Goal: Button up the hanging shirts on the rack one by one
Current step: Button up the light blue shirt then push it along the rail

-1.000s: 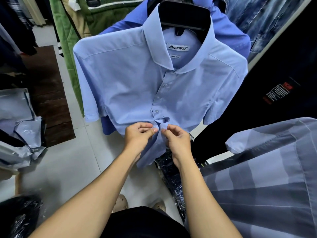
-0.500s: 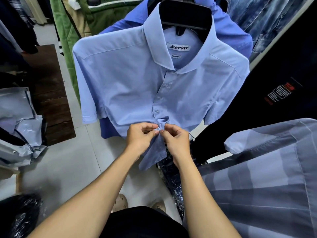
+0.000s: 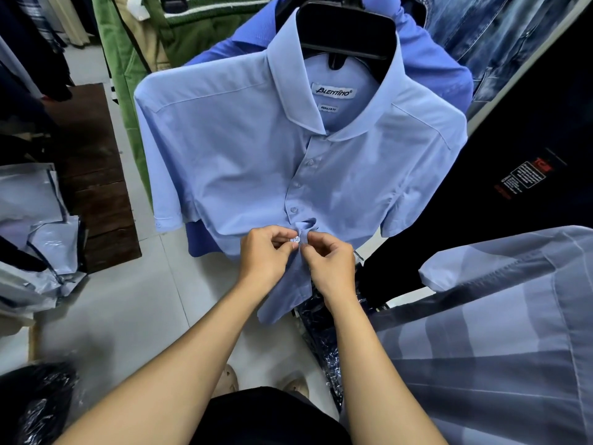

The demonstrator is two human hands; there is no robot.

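On the floor at far left lie 2 bagged shirts (image 3: pixel 35 226). The left hand (image 3: pixel 266 252) pinches 1 white button (image 3: pixel 295 239); the right hand (image 3: pixel 327 261) pinches the placket of the hanging light-blue shirt (image 3: pixel 244 162), with 3 buttons fastened above.

I read "BLENTINO" on the white neck label (image 3: pixel 333 90) inside the collar of the light blue shirt (image 3: pixel 244 162); the smaller tag (image 3: pixel 328 108) just beneath says "REGULAR FIT"; the red-and-white sticker (image 3: pixel 526 175) on the dark panel at right is too blurred for me.
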